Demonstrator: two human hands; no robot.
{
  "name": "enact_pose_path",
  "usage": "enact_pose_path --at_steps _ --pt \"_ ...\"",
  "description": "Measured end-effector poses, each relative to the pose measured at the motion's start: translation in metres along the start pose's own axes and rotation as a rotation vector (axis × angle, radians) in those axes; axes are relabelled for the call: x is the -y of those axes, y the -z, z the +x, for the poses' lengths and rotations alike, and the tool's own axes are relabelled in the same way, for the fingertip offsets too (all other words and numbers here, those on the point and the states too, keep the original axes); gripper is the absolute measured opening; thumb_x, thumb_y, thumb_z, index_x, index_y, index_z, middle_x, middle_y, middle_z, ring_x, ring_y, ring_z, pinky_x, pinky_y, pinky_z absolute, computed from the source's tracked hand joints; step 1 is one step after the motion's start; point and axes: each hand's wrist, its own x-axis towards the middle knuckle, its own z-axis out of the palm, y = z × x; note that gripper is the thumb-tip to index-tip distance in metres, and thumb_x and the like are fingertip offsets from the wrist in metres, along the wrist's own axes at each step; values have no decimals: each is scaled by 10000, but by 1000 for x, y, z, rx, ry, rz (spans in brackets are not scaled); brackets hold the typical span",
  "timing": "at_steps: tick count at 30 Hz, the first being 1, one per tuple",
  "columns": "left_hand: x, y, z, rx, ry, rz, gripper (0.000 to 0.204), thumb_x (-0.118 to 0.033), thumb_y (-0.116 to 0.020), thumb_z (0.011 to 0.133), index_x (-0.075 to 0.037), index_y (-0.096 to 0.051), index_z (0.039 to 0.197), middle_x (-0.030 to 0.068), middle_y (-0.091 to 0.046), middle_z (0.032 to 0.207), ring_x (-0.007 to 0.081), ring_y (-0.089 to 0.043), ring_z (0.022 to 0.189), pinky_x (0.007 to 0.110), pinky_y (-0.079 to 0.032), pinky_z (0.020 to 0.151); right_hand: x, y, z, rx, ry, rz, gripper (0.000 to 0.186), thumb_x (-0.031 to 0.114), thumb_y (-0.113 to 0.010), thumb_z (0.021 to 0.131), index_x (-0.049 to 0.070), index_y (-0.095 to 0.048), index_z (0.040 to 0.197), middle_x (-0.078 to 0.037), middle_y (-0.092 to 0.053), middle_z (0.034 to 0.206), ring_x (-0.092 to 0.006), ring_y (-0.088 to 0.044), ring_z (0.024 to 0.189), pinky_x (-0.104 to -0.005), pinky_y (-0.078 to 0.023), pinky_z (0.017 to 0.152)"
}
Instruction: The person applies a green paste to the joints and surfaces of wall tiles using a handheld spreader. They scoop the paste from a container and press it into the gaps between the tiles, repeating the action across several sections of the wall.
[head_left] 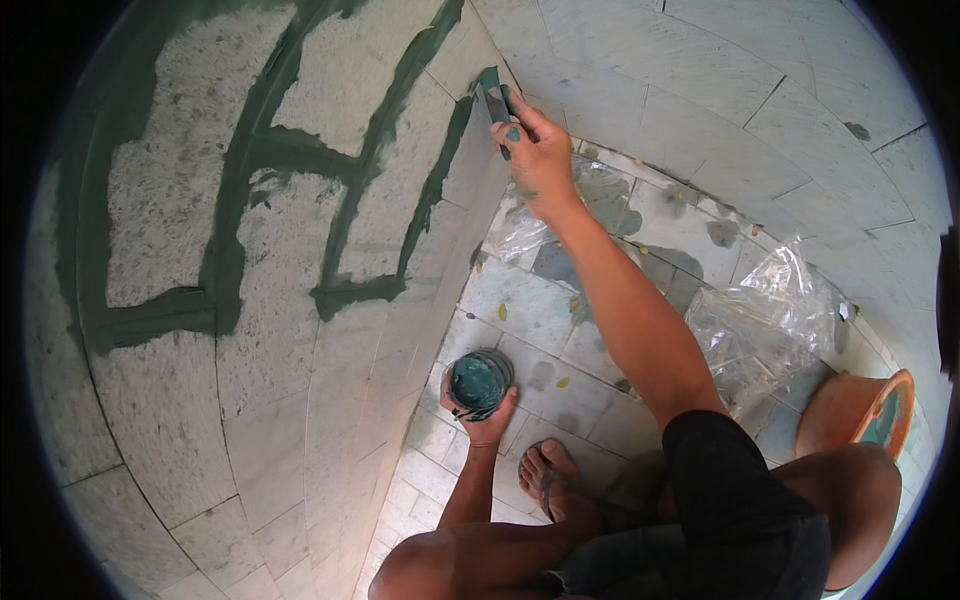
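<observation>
Up near the wall corner, my right hand is closed round a putty knife smeared with dark green paste, its blade against or close to the stone wall. Green paste also marks my thumb. Lower down, my left hand is wrapped round a small dark tub, tilted so its opening faces me, with green paste inside. Broad bands of green paste follow the joints of the tiled wall on the left. One narrower band ends close to the knife.
Crumpled clear plastic sheeting lies on the tiled floor to the right, with another piece under my right arm. An orange bucket stands beside my right knee. A second tiled wall closes off the right side. My sandalled foot is below the tub.
</observation>
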Motion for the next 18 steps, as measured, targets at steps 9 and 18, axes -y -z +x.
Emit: enact_pose_path --at_steps 9,18 --pt "9 2 -3 -23 -55 25 1104 -414 -875 596 29 -237 1380 187 -379 1289 333 -415 1220 458 -355 1044 4 16 -37 248 125 -369 498 43 -665 759 73 -630 1255 -103 -567 1153 -181 -559 1021 -269 -464 843" --pt "1 1 2 11 -35 105 1112 -489 -862 597 38 -259 1369 191 -401 1280 332 -427 1210 459 -362 1035 16 25 10 165 214 -285 442 46 -573 790 29 -634 1228 -110 -616 1142 -174 -567 1012 -271 -437 875"
